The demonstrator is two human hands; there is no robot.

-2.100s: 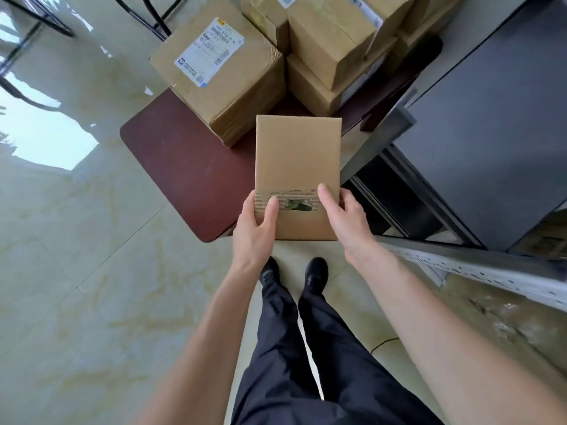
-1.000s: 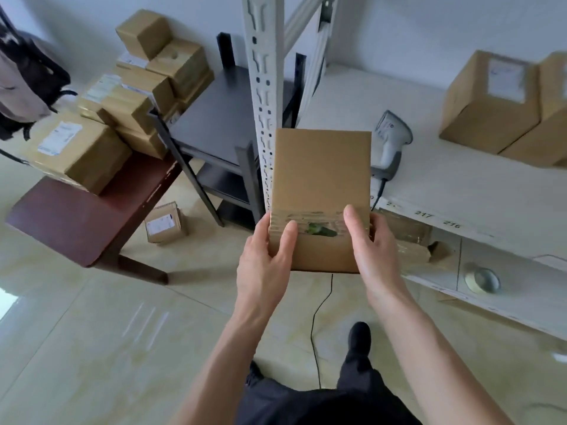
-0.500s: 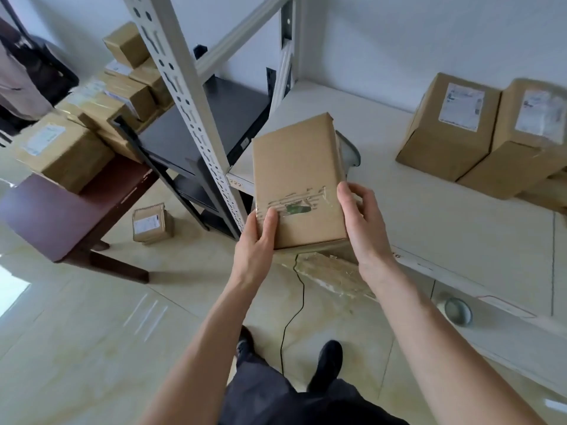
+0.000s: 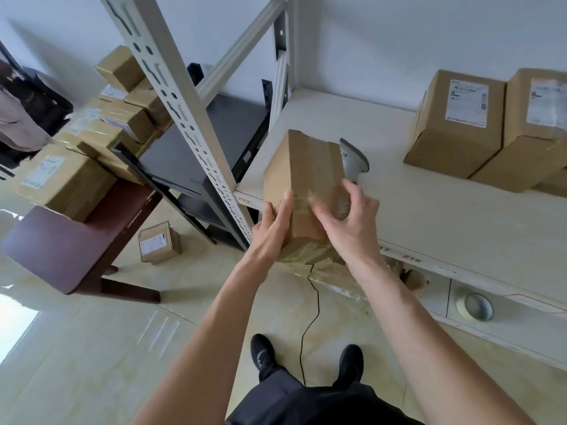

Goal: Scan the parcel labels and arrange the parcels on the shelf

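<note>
A person holds a brown parcel (image 4: 303, 182) tilted over the near left edge of the pale shelf (image 4: 435, 210). The left hand (image 4: 273, 228) lies flat with straight fingers against its left side; the right hand (image 4: 346, 216) curls round its near right corner. A grey scanner (image 4: 354, 159) stands partly hidden behind it. Two labelled boxes (image 4: 460, 127) sit far right; more boxes crowd a dark table (image 4: 61, 240) at left.

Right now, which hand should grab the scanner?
Right hand, probably. It is nearer the scanner, which lies on the shelf just beyond the parcel; the left hand can keep its grip on the parcel's left side.
</note>
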